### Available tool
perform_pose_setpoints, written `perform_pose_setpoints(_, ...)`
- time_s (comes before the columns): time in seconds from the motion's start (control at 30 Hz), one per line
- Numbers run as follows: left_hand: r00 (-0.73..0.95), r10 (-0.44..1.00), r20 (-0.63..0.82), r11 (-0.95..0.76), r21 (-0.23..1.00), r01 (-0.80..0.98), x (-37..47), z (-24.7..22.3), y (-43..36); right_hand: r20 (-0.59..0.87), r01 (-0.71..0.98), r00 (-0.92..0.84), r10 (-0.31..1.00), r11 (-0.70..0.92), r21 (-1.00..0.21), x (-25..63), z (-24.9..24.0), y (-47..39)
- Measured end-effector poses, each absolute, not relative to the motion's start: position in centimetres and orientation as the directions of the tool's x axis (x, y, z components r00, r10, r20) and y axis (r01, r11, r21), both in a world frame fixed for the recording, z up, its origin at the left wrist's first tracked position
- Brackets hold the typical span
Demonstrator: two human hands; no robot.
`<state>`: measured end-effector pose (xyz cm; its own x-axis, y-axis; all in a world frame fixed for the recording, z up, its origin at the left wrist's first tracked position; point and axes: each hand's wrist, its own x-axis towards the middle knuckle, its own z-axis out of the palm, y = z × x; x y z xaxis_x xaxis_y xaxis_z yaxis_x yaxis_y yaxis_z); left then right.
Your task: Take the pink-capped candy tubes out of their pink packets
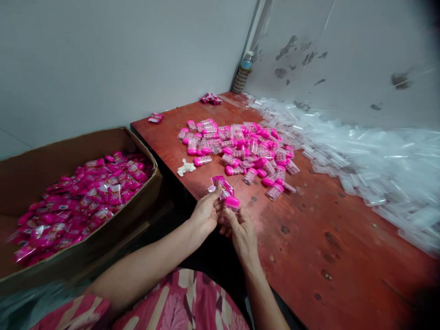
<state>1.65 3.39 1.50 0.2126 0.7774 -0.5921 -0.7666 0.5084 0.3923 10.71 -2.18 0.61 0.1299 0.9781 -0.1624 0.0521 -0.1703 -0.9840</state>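
Note:
Just over the table's near edge my two hands are close together. My left hand (205, 214) is closed, its thumb pinching a printed pink wrapper (222, 184) with a clear strip. My right hand (241, 228) is closed around a small clear container with a bright pink cap (232, 203); its lower part is hidden by my fingers. Beyond them, many small clear containers with pink caps (240, 144) lie in a loose pile, with small round pieces visible inside. A crumpled off-white scrap (186, 167) lies left of the pile.
Left of the table stands a cardboard box (156, 181) holding many pink packets (99, 192). Clear plastic sleeves or tubes (385, 169) are heaped along the right wall. A few pink packets (211, 98) and a bottle in a woven holder (242, 79) are at the back of the red table (309, 247).

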Motion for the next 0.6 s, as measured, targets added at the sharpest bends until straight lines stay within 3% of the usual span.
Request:
perform_pose_setpoints(0.17,0.227,0.82,-0.525,0.503,0.472,-0.724,1.8,1.4,2.9,-0.172,0.027,0.162,0.972,-0.178,-0.984,10.8,0.8,-1.9)
perform_pose_setpoints(0.43,0.358,0.849,-0.388,0.527,0.653,-0.544,0.5,1.6,3.1,-0.164,-0.025,0.024,0.986,-0.163,-0.986,11.0,0.0,-1.6)
perform_pose_setpoints(0.6,0.283,0.919,-0.275,0.374,0.835,-0.403,0.0,1.0,3.4,-0.088,0.141,0.126,0.988,-0.106,-0.984,11.0,-0.3,-1.8)
